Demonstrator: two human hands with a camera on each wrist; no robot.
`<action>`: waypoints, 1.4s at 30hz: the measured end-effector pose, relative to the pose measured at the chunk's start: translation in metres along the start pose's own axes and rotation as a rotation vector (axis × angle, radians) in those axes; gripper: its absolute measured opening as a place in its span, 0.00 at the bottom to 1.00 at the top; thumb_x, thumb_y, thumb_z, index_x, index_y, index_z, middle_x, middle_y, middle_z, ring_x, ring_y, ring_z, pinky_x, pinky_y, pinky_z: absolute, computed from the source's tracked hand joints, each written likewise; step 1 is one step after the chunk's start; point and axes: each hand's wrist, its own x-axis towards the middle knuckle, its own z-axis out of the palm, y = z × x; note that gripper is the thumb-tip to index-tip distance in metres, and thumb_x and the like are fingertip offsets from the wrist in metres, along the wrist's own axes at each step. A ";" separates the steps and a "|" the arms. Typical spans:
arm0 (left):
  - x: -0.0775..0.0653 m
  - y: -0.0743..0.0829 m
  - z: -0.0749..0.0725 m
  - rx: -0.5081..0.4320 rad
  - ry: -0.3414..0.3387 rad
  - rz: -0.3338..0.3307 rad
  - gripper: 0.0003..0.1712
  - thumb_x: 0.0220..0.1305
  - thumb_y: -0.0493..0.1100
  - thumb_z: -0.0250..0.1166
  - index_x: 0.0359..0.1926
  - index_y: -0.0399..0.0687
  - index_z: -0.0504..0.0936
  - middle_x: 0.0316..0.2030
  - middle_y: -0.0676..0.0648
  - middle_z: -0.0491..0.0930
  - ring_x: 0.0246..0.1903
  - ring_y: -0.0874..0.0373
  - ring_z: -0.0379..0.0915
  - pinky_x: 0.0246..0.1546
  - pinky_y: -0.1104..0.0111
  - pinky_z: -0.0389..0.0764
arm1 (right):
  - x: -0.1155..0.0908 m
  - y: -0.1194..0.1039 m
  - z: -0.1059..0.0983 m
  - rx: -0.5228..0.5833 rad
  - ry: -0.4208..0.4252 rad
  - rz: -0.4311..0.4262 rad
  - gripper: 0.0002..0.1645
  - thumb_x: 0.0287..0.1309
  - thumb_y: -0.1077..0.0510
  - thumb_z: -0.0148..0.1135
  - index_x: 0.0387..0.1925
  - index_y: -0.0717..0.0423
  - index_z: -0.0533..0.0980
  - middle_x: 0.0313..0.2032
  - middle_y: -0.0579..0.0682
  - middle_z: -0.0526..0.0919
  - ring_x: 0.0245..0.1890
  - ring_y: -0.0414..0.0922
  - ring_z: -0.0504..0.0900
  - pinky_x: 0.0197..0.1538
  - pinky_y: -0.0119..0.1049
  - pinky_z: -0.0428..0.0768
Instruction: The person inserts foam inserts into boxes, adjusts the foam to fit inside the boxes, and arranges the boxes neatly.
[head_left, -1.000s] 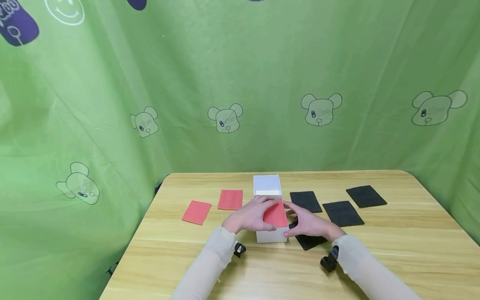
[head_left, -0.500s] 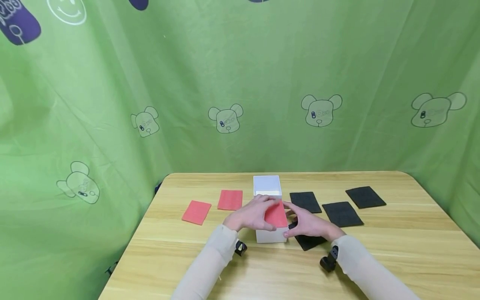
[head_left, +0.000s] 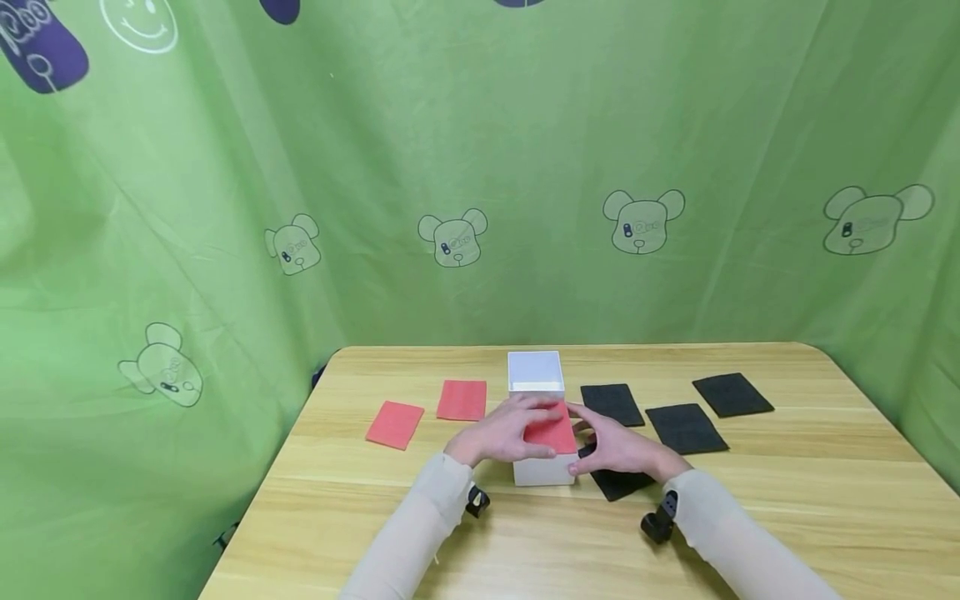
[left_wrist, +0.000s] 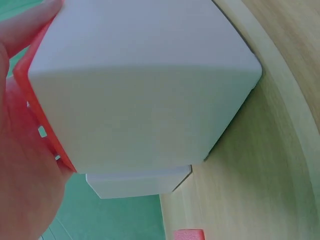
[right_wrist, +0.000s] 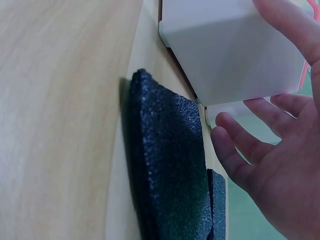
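Note:
A white box (head_left: 543,471) stands upright in the middle of the table, with a red foam sheet (head_left: 551,432) lying across its top. My left hand (head_left: 508,432) rests over the sheet from the left, thumb near the front edge and fingers toward the back edge. In the left wrist view, the sheet shows as a thin red layer between the hand and the box. My right hand (head_left: 618,446) holds the box from the right. Its thumb touches the front corner, and its fingers reach round toward the back, as the right wrist view shows. What lies under the sheet is hidden.
Behind the box stands a second, open white box (head_left: 534,367). Two red sheets (head_left: 462,400) lie at the left. Several black sheets (head_left: 686,427) lie at the right, one partly under my right hand. A green curtain (head_left: 525,275) hangs behind the wooden table (head_left: 300,500).
The left hand's fingers have shifted slightly over the red sheet and look a little flatter. The right hand and box have stayed in place.

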 end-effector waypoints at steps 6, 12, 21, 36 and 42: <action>0.002 -0.001 0.003 0.021 0.001 0.012 0.34 0.64 0.61 0.57 0.68 0.57 0.66 0.71 0.55 0.53 0.68 0.56 0.46 0.66 0.59 0.55 | 0.000 0.000 0.000 0.010 -0.003 0.007 0.63 0.42 0.46 0.76 0.73 0.53 0.48 0.63 0.58 0.64 0.59 0.58 0.67 0.57 0.54 0.71; 0.002 -0.001 0.006 0.027 0.022 0.010 0.34 0.64 0.64 0.55 0.68 0.58 0.66 0.70 0.56 0.54 0.68 0.55 0.48 0.66 0.59 0.56 | -0.001 -0.001 0.000 0.010 -0.003 0.017 0.63 0.42 0.46 0.76 0.73 0.53 0.48 0.62 0.58 0.65 0.59 0.58 0.67 0.57 0.54 0.71; 0.002 -0.001 0.008 0.044 0.051 0.022 0.32 0.65 0.62 0.54 0.67 0.57 0.67 0.70 0.55 0.56 0.67 0.56 0.50 0.66 0.60 0.55 | -0.001 -0.002 0.000 0.016 -0.003 0.019 0.63 0.42 0.47 0.76 0.72 0.53 0.48 0.62 0.58 0.65 0.59 0.58 0.68 0.57 0.53 0.71; 0.004 -0.001 0.013 0.057 0.077 -0.018 0.28 0.64 0.63 0.56 0.62 0.62 0.73 0.67 0.57 0.60 0.64 0.57 0.54 0.64 0.61 0.58 | -0.002 -0.002 0.000 0.003 -0.009 -0.004 0.62 0.44 0.47 0.75 0.72 0.56 0.48 0.63 0.60 0.64 0.59 0.59 0.67 0.57 0.54 0.71; 0.005 0.001 0.010 0.035 0.070 -0.027 0.28 0.63 0.63 0.56 0.62 0.61 0.74 0.67 0.57 0.61 0.64 0.56 0.54 0.65 0.60 0.57 | -0.001 -0.001 0.000 0.001 -0.010 0.005 0.62 0.44 0.47 0.75 0.72 0.55 0.47 0.63 0.59 0.64 0.59 0.58 0.67 0.57 0.53 0.71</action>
